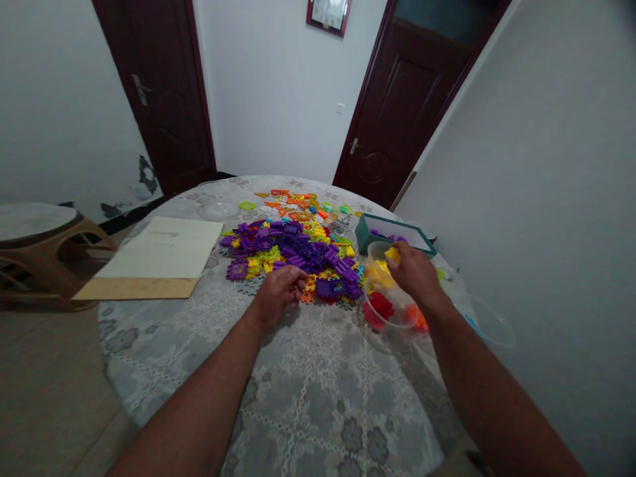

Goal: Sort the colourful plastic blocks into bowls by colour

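Note:
My right hand (415, 270) pinches a yellow plastic building piece (392, 255) over a round clear tub (392, 323). Yellow pieces (378, 273) show in or behind the tub's clear wall; which of the two I cannot tell. Red pieces (378, 309) and orange pieces (415, 318) lie close by, seen partly through clear plastic. Low at the near edge of a mixed heap of toy pieces (303, 246), mostly purple, rests my left hand (281, 295). Its fingers are loosely curled, and I see nothing in them. An orange piece (308, 291) lies beside its fingertips.
Behind the tub stands a green box (365, 232) with purple pieces inside. A clear lid (489, 323) lies at the right edge. Left on the patterned tablecloth (318, 384) is a flat cream-and-tan board (159, 248). A stool (44, 232) stands left of the table.

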Demonstrator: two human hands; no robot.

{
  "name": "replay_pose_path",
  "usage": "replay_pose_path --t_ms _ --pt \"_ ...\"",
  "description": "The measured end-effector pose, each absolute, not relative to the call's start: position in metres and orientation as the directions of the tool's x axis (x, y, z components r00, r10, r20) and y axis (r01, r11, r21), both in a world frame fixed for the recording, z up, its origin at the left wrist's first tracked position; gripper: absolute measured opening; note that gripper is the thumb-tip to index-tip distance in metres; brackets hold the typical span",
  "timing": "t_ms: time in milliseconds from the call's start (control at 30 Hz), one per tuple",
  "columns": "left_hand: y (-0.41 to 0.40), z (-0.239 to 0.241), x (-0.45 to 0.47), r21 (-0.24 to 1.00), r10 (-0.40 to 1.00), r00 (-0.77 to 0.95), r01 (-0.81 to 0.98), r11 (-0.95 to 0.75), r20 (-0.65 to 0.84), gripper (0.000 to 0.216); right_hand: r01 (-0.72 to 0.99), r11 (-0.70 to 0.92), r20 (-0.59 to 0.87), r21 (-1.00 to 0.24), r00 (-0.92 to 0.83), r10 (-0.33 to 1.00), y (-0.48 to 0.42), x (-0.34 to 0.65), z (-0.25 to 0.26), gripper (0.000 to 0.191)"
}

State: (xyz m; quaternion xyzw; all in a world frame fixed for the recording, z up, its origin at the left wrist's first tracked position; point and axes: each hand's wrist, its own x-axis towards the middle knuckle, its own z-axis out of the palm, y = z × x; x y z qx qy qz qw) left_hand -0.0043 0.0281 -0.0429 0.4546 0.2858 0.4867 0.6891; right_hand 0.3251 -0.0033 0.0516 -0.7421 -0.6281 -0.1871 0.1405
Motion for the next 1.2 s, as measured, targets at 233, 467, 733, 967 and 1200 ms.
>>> replay_pose_path --t_ms 233,467,733,967,1200 --pt "0.024 -0.046 -0.003 0.979 0.956 0.267 -0.189 -0.071 0.120 0.032 0.997 0.053 0.678 -0.055 -0.002 0.735 -0.015 0.309 0.037 0.029" --pt "0.026 -0.035 -0.019 0.888 0.843 -0.283 0.192 -0.417 0.457 0.020 0.618 0.720 0.544 -0.316 -0.504 0.671 -0.086 0.158 -0.031 0.023" --pt "0.035 -0.049 -0.044 0.768 0.759 -0.444 0.631 -0.113 0.476 0.054 0.536 0.725 0.445 -0.433 -0.573 0.689 -0.089 0.142 -0.068 0.022" --pt "0.038 -0.046 -0.027 0.425 0.869 -0.407 0.865 0.267 0.282 0.090 0.554 0.679 0.428 -0.481 -0.528 0.734 -0.085 0.141 -0.069 0.020" --pt "0.043 -0.035 -0.024 0.416 0.888 -0.418 0.854 0.312 0.192 0.085 0.792 0.454 0.508 -0.408 -0.216 0.834 -0.070 0.155 -0.063 0.040"
